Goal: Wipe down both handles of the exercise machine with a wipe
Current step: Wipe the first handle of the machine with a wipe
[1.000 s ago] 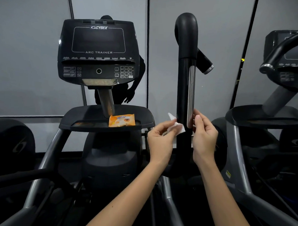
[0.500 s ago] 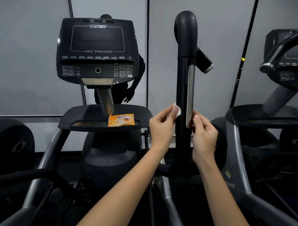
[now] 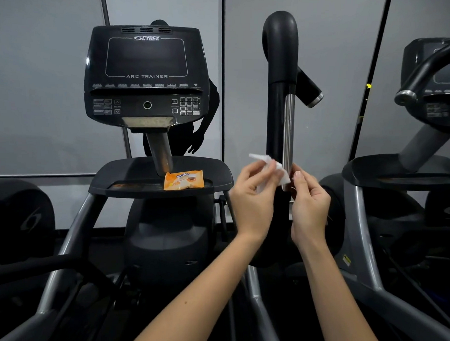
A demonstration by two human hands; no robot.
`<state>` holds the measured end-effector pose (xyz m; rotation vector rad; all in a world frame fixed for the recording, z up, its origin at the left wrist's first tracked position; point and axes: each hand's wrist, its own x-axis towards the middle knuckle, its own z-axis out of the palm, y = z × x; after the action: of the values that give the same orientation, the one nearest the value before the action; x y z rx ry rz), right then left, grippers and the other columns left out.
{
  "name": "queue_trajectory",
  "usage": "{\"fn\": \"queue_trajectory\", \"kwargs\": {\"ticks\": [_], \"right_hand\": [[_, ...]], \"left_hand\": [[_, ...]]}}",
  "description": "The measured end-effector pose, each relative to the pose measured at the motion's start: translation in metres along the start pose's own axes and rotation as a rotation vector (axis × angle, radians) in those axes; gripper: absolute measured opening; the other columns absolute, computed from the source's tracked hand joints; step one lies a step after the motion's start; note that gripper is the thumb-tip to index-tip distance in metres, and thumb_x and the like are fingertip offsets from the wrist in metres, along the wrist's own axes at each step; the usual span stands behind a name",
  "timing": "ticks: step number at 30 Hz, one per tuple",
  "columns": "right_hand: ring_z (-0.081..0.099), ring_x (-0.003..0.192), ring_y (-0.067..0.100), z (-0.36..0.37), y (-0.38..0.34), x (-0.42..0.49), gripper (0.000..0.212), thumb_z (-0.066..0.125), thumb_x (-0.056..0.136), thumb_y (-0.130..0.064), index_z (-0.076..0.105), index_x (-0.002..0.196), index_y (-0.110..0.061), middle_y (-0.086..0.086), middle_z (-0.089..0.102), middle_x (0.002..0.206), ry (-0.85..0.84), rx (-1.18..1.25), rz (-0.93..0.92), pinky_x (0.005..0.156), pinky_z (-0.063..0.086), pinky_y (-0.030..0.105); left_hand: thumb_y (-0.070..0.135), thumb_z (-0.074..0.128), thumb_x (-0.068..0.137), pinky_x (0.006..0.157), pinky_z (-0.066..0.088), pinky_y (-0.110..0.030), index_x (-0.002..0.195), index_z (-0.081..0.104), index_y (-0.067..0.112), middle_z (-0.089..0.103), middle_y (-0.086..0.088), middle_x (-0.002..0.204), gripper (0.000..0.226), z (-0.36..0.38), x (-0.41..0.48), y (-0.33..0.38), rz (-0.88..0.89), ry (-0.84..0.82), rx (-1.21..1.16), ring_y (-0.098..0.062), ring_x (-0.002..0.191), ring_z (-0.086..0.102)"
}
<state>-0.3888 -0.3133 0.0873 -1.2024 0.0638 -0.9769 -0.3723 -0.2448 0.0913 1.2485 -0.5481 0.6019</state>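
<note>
A tall black handle with a curved top and a vertical metal strip stands right of the console. A white wipe lies crumpled across the handle's front, at the strip's lower end. My left hand grips the wipe on the handle's left side. On the right side, my right hand pinches the wipe's corner with thumb and fingers. A dark bar crosses the lower left; I cannot tell if it is the other handle.
The black Cybex console stands at left centre above a tray that holds an orange wipes packet. A second machine stands close on the right. Grey frame tubes slope down on both sides.
My left hand had lifted the wipe beside the handle; now it has dropped a little and the wipe spreads across the handle's front to my right fingers. My right hand has barely moved.
</note>
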Motion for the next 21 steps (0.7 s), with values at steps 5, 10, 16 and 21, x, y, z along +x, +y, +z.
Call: {"fn": "queue_trajectory", "kwargs": {"ticks": [5, 10, 16, 21], "right_hand": [[0.062, 0.105, 0.015, -0.002, -0.001, 0.001, 0.025, 0.044, 0.096, -0.011, 0.065, 0.099, -0.024, 0.010, 0.064, 0.115, -0.029, -0.012, -0.007, 0.093, 0.049, 0.029], [0.063, 0.104, 0.017, -0.001, -0.001, 0.002, 0.023, 0.045, 0.096, -0.010, 0.065, 0.102, -0.018, 0.011, 0.064, 0.115, -0.013, 0.012, 0.012, 0.090, 0.052, 0.025], [0.066, 0.093, 0.014, -0.003, -0.004, 0.004, 0.026, 0.045, 0.095, -0.010, 0.067, 0.090, -0.024, 0.009, 0.067, 0.104, -0.024, 0.030, 0.009, 0.077, 0.054, 0.020], [0.065, 0.068, 0.000, -0.004, -0.009, 0.009, 0.028, 0.045, 0.095, -0.008, 0.067, 0.084, -0.022, -0.003, 0.068, 0.081, -0.007, 0.019, 0.000, 0.060, 0.049, 0.013]], "left_hand": [[0.013, 0.065, 0.085, 0.093, 0.051, -0.030, 0.102, 0.070, 0.012, 0.072, -0.003, 0.096, 0.018, -0.001, 0.010, -0.003, -0.247, -0.003, -0.183, -0.012, 0.099, 0.066], [0.009, 0.064, 0.084, 0.088, 0.051, -0.021, 0.091, 0.071, 0.025, 0.072, 0.004, 0.092, 0.019, -0.012, -0.024, -0.019, -0.338, -0.001, -0.236, -0.004, 0.094, 0.066], [0.005, 0.070, 0.078, 0.095, 0.047, -0.022, 0.106, 0.064, 0.023, 0.064, 0.010, 0.105, 0.033, -0.005, -0.018, -0.010, -0.170, -0.015, -0.100, 0.004, 0.102, 0.059], [0.011, 0.071, 0.079, 0.096, 0.048, -0.024, 0.113, 0.065, 0.007, 0.062, 0.007, 0.110, 0.035, 0.009, 0.016, 0.012, -0.090, 0.003, -0.043, 0.000, 0.105, 0.057]]}}
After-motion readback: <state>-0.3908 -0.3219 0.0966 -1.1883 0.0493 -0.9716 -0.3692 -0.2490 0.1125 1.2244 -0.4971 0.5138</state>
